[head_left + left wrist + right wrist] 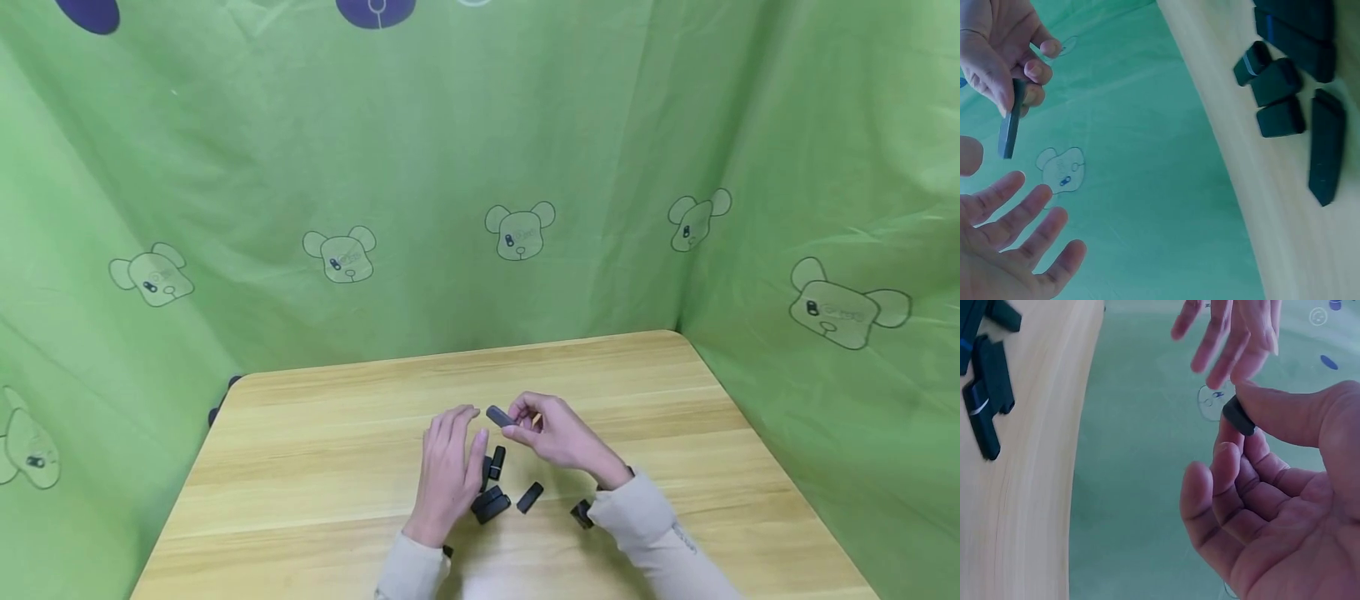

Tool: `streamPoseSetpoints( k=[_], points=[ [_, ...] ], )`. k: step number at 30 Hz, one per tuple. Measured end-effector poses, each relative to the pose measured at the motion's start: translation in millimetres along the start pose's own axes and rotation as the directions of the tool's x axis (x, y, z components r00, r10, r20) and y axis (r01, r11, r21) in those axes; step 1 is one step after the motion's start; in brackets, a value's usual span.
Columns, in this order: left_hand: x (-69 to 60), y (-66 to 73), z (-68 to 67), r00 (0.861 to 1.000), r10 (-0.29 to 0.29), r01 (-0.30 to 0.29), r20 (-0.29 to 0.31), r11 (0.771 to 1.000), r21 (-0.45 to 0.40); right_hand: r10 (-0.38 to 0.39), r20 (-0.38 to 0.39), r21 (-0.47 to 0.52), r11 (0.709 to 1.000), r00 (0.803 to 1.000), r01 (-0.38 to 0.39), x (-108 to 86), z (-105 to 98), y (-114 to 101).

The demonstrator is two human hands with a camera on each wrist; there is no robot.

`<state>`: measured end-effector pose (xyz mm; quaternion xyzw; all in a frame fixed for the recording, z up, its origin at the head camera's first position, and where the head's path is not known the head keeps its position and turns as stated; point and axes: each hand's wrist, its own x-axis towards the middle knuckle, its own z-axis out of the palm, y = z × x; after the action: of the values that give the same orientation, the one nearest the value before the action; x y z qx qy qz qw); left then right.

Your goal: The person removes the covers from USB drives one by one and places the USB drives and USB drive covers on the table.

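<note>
Aloft, right hand pinches dark block — left hand near (fingers spread).

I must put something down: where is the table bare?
The table is bare left of the left hand, between the right hand and the far edge, and right of the right sleeve. Black pieces crowd the space between left hand and right sleeve.

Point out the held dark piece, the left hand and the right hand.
Held dark piece (498, 416): head view, middle of its exposed part.
Left hand (446, 458): head view, back of the hand.
Right hand (558, 432): head view, back of the hand.
</note>
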<state>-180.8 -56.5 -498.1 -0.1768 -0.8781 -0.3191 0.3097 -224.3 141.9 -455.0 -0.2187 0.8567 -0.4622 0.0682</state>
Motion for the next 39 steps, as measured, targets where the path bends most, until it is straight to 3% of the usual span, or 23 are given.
streamPoseSetpoints(
  k=[4,11,18,39],
  points=[
    [5.4,2.8,-3.1,1.0,0.002,-0.002,0.001,1.0,-0.014,-0.025,0.0,0.018,1.0,1.0,0.025,-2.4,3,-8],
    [12.9,2.2,-5.5,0.989,0.131,-0.129,-0.064,0.991,0.033,-0.08,0.015,0.013,0.997,0.997,0.08,-5.1,7,-21],
    [13.4,0.5,-6.9,0.98,0.181,-0.179,-0.086,0.983,0.029,-0.122,0.015,0.014,0.992,0.992,0.122,-6.6,7,-23],
    [8.5,6.8,-10.0,0.97,0.184,-0.199,-0.156,0.976,-0.087,-0.178,-0.072,0.048,0.982,0.981,0.182,-11.7,-2,-35]
  ],
)
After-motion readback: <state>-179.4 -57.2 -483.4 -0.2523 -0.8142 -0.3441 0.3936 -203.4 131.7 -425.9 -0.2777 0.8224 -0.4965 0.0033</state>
